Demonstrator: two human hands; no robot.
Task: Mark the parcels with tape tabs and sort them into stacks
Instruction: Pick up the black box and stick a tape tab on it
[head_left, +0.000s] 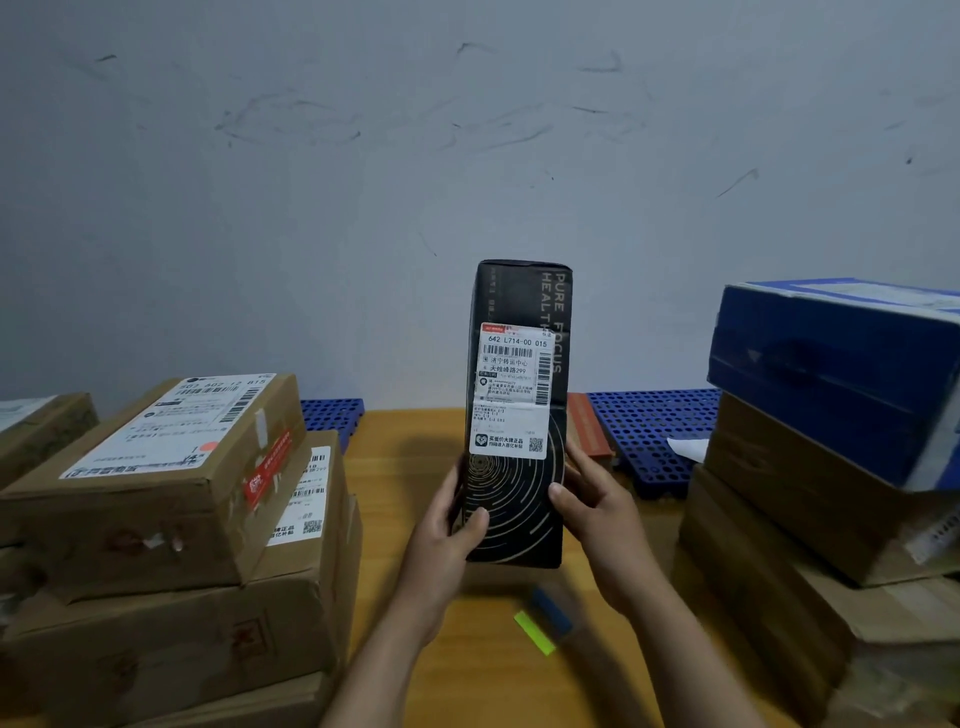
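A tall black parcel (517, 312) with gold rings and a white shipping label stands upright above the wooden table (405, 457), lifted in front of me. My left hand (447, 540) grips its lower left edge, thumb on the front face. My right hand (597, 514) grips its lower right edge. Below the parcel, a yellow tape tab (535, 632) and a blue tape tab (551, 612) lie on the table.
A stack of brown cardboard boxes (156, 493) with labels fills the left side. On the right, a blue box (831, 374) tops another brown stack (779, 519). Blue perforated pallets (644, 421) and an orange-brown box (587, 426) lie at the back by the grey wall.
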